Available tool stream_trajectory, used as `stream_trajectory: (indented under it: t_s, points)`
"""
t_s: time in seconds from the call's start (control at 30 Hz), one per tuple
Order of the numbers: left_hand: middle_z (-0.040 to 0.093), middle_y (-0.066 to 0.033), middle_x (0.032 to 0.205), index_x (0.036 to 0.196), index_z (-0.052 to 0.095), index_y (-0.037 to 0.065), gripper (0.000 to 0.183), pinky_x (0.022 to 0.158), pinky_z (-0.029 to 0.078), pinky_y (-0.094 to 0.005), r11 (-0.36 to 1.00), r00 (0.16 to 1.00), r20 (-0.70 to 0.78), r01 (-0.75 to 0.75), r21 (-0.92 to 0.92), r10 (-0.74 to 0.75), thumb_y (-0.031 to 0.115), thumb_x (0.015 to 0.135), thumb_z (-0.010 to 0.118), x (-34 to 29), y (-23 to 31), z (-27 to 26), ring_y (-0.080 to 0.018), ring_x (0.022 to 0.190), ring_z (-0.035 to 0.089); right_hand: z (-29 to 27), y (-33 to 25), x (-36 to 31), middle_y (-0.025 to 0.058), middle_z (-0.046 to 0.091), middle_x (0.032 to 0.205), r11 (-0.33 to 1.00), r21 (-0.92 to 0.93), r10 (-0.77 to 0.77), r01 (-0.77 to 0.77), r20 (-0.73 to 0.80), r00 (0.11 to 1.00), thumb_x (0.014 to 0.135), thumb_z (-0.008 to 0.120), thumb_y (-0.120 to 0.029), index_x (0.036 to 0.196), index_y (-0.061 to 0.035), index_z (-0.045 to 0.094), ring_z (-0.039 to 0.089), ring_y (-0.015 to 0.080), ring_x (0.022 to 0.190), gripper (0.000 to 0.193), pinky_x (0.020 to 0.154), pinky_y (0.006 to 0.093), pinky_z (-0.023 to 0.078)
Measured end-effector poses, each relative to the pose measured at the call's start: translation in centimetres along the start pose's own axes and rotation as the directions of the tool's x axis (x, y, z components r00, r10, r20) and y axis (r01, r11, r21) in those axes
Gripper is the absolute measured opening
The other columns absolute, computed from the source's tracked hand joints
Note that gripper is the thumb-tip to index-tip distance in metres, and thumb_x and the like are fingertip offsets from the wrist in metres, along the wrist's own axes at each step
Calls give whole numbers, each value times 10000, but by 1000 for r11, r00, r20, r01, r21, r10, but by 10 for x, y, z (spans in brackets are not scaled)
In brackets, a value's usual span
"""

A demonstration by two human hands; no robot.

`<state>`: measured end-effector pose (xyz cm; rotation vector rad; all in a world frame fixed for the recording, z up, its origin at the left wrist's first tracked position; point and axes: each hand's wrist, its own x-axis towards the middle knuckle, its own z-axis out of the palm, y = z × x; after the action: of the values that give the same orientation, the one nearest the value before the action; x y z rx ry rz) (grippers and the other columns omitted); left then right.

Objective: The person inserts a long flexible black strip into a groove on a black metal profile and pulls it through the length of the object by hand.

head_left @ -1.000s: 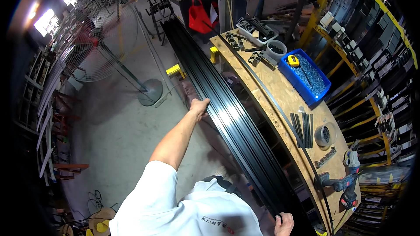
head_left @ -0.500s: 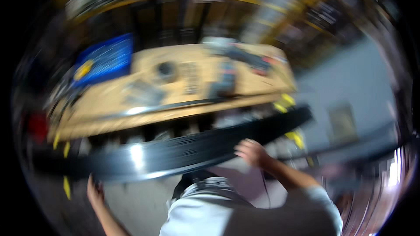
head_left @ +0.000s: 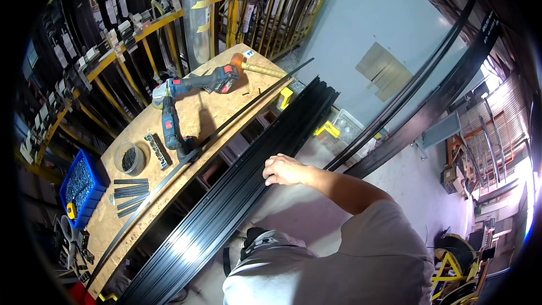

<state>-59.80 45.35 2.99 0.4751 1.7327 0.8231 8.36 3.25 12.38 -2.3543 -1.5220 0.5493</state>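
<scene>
A long black ribbed profile [head_left: 248, 161] runs slantwise from the lower left to the upper middle, alongside the workbench. My right hand [head_left: 282, 170] is on its near edge, with the fingers curled over the top face. My left hand is out of view. On the bench [head_left: 220, 107], a thin black strip [head_left: 237, 114] lies along the front edge. Behind it are a blue cordless drill [head_left: 170, 127] and a cordless angle grinder [head_left: 195, 83]. Several short black strips [head_left: 131, 192] lie near a clear tub [head_left: 129, 159] of small dark pieces.
A blue bin [head_left: 84, 189] of small fasteners stands at the bench's left end. A hammer [head_left: 262, 70] lies at the far end. Yellow racks [head_left: 161, 22] of upright profiles line the back. Long black profiles [head_left: 420, 130] slant past on the right, by a grey panel [head_left: 361, 17].
The view has swung to the right and sharpened from blur. My left hand, earlier at the profile's left part, has gone out of view; my right hand is still at the near edge.
</scene>
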Motion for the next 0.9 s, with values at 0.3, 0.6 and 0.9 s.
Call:
stream_trajectory:
  t_s: [0.3,0.6,0.9]
  points:
    - [648,-80,1043,1197,652,44,359,679,511,-335,904,949,112,-314,289,293,282,930,694,26,-13,-14,-202,831,583,4,22,-4,100,661,990,987,101,116,-122,64,991,831,760,-322,905,-92,743,591,302,1112,242,985,429,444]
    - [649,-92,1083,1232,651,52,372,727,509,-347,879,950,120,-312,359,288,295,951,667,6,-4,-20,-203,873,598,8,16,7,106,648,1018,987,91,124,-132,87,989,811,768,-313,877,-101,751,577,293,1116,222,985,423,435]
    - [661,-119,1090,1290,621,32,443,710,499,-344,836,892,310,-427,345,328,299,942,680,-13,-17,1,-197,802,597,3,29,-4,67,652,973,980,3,199,-200,94,976,809,759,-283,842,-141,762,565,278,1081,146,963,420,426]
